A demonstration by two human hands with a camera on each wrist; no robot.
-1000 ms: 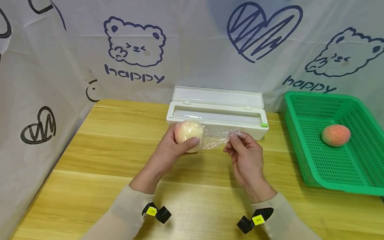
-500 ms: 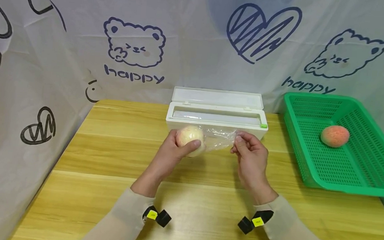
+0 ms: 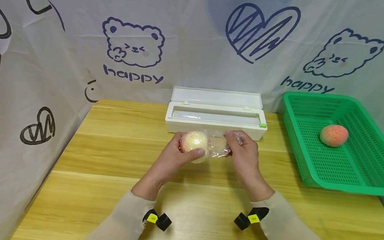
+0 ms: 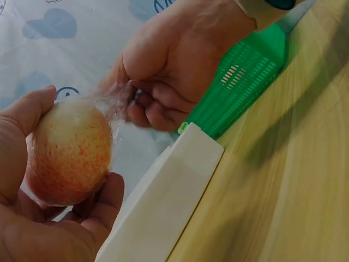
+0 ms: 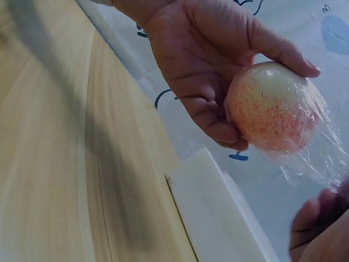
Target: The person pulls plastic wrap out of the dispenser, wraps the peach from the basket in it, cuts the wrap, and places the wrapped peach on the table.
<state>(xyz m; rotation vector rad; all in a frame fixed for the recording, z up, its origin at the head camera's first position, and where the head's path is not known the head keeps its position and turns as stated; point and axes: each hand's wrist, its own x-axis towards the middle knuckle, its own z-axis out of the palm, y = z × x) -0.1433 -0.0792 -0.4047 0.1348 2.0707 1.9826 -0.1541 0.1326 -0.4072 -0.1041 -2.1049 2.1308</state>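
Note:
A pale yellow and red peach [image 3: 194, 142], wrapped in clear cling film, is gripped by my left hand [image 3: 172, 157], thumb on the near side and fingers curled beneath. Loose film [image 3: 219, 146] stretches off the peach's right side. My right hand [image 3: 244, 155] pinches the bunched end of this film between thumb and fingers. Speckled red skin on the peach [image 4: 73, 153] shows through the film in the left wrist view. Both hands are above the table, just in front of a white cling film dispenser [image 3: 215, 129] with its lid raised.
A green basket [image 3: 315, 179] stands at the right of the wooden table [image 3: 109, 159], with an orange-pink fruit [image 3: 334, 135] inside. A white cloth backdrop [image 3: 198, 35] with drawn bears and hearts hangs behind and along the left.
The peach and my left hand have come slightly nearer and to the right. My right hand went a little right, then back left toward the peach, and the film between them is shorter.

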